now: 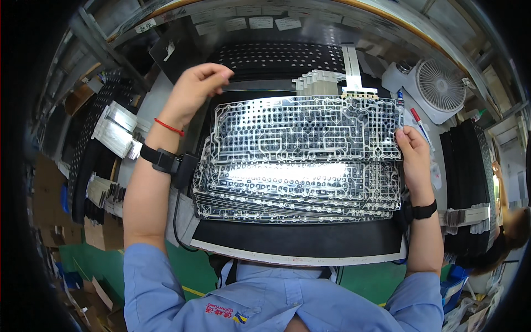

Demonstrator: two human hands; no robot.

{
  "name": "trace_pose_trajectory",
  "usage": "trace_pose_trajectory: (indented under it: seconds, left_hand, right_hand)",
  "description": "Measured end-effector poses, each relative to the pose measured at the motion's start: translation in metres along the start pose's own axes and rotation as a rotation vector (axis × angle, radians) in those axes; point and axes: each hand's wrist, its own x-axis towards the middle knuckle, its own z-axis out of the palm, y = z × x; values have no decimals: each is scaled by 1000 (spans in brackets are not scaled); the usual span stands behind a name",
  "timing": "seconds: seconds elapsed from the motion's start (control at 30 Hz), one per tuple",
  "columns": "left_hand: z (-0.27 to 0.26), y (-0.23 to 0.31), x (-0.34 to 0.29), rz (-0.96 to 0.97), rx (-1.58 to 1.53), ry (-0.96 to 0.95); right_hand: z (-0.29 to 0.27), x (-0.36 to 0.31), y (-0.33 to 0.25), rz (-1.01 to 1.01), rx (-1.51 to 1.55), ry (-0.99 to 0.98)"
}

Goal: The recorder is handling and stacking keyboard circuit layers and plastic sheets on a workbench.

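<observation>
A clear keyboard membrane sheet (310, 130) with silvery printed traces lies tilted on top of a fanned stack of similar sheets (298, 207). A pale ribbon tail (352, 72) sticks out from its far edge. My right hand (414, 152) pinches the right edge of the top sheet between thumb and fingers. Off the sheet's far left corner, my left hand (200, 91) is raised with its fingers curled together. Nothing shows between them. More ribbon tails (321, 83) fan out at the far side of the stack.
A black mat (293, 240) lies under the stack. Dark perforated sheets (276, 58) lie at the back. A white fan (440, 88) and a red-capped pen (417, 119) are at the right. Piles of black sheets (467, 166) flank the table. Another person's arm shows at far right.
</observation>
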Motion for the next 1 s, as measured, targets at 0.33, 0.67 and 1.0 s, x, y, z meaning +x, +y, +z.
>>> trace_pose_trajectory:
  seconds: [0.33,0.67,1.0]
  left_hand:
    - [8,66,-38,311,-402,-202]
    - [190,70,-169,702,193,-1120]
    - [71,69,-36,240,33,-313]
  right_hand:
    - [0,-1,-4,6,58,-14]
    - [-3,0,-2,15,76,-43]
    - [-3,1,1,-80,88,-10]
